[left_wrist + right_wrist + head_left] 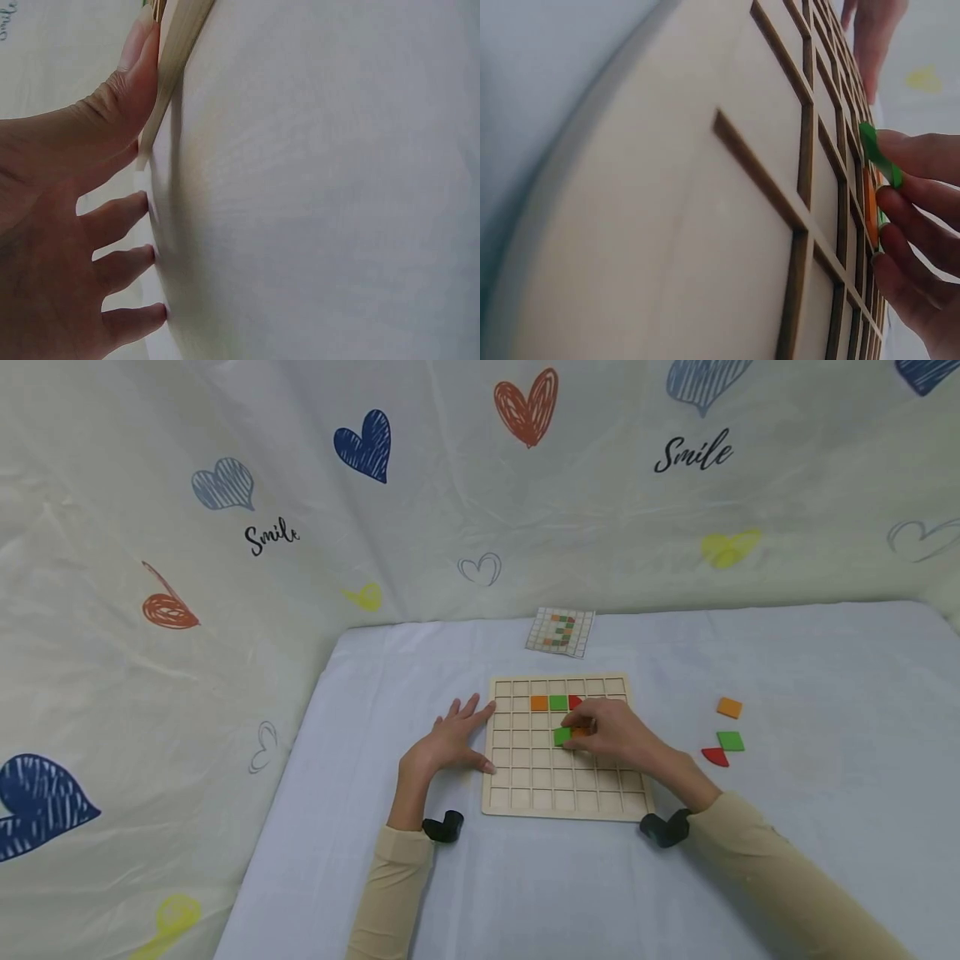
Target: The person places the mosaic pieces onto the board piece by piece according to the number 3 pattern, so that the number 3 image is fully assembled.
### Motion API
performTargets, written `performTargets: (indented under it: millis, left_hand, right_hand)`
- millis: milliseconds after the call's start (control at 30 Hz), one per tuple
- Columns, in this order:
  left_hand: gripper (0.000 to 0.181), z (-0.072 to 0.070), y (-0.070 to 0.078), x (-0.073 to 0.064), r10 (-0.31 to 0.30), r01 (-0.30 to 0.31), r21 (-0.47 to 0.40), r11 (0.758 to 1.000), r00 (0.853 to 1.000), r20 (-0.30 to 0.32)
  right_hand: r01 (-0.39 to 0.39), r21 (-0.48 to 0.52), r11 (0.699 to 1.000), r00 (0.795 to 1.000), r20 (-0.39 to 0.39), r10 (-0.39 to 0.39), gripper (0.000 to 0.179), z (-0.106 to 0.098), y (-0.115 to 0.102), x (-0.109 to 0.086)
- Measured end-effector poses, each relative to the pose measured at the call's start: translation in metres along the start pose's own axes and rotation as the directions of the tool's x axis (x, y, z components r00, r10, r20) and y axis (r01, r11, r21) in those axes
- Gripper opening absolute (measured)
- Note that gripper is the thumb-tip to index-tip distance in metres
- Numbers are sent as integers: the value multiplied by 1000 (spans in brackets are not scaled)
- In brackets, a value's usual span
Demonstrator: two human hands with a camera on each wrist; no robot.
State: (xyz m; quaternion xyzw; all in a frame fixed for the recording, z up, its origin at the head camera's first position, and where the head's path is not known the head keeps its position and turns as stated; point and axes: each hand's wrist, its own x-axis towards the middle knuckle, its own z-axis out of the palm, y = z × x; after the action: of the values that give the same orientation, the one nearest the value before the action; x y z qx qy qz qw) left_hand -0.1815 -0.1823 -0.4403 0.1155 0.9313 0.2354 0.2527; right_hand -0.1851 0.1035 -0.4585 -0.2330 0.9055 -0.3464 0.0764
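Nearest, toward the unseen near edge of the white-covered counter (840, 710): beige sleeves (393, 877) and black wrist cameras (665, 830). Farther in, well apart from the left edge, a gridded wooden board (521, 778). Against the board's left rim, the left hand (450, 742), fingers spread apart, thumb touching the wood. Over the board's middle, the right hand (611, 728), grip clamped, thumb against fingertips, on a green tile (562, 737), seemingly tilted above the cells. Just beside it, an orange tile (871, 206), partly covered by fingers; fully seated or not, impossible to tell. Probably light, stiff and smooth, apt to slip or pivot if pinched off-centre, thin yet hardly fragile. Best taken by two opposite edges, faces left free. Between board and right edge, lying loose: a red quarter-round (716, 757), a green piece (731, 741), an orange piece (730, 707). Higher on the board, a row of orange, green and red pieces (558, 702), the red partly hidden. Beyond, near the far edge, a patterned card (561, 632).
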Motion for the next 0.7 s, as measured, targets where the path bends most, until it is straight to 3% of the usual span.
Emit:
performTargets:
  millis: [700]
  left_hand:
    - [108,0,0,0,-15,15,-3,1000,1000,3]
  right_hand:
    - [32,-147,989,999,15,-30,25,6,-3,2]
